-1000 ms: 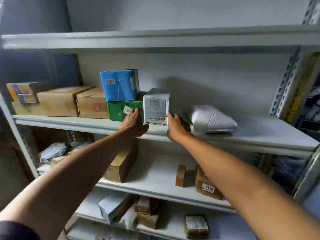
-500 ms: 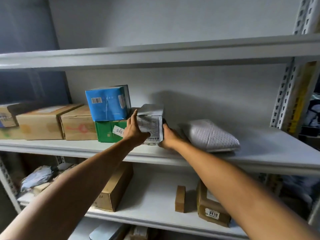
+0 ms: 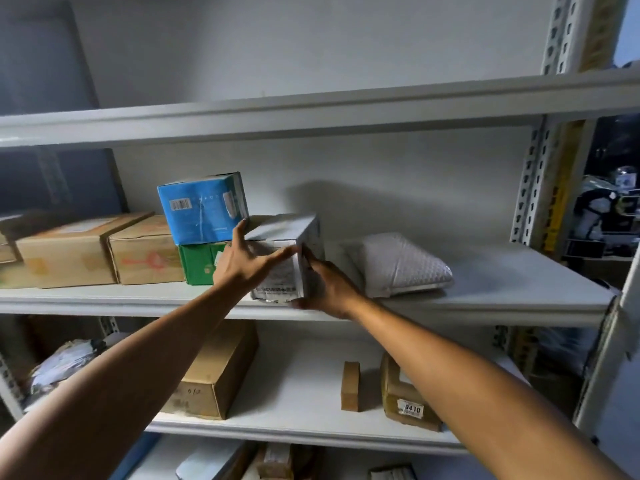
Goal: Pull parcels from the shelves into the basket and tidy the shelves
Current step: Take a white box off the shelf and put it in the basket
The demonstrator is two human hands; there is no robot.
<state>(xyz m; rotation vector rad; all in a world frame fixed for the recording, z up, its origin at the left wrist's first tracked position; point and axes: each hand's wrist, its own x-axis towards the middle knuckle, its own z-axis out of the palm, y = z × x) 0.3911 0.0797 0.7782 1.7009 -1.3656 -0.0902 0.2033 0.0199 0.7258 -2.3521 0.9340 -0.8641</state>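
A white box (image 3: 282, 233) with a printed label stands at the front of the middle shelf (image 3: 485, 306), turned at an angle. My left hand (image 3: 242, 261) lies across its front face with the fingers spread. My right hand (image 3: 325, 285) grips its lower right corner. Just left of it, a blue box (image 3: 202, 207) sits on top of a green box (image 3: 199, 263). A white padded mailer (image 3: 401, 265) lies to the right of the white box. No basket is in view.
Two brown cartons (image 3: 69, 251) line the shelf's left part. The lower shelf holds a long brown carton (image 3: 214, 372), a small brown block (image 3: 349, 386), a labelled carton (image 3: 405, 400) and crumpled bags (image 3: 65, 362). A steel upright (image 3: 540, 161) stands at the right.
The white box has been turned from facing front to an angle and slid a little toward the mailer. My left hand moved from its left side onto its front. The view has tilted upward.
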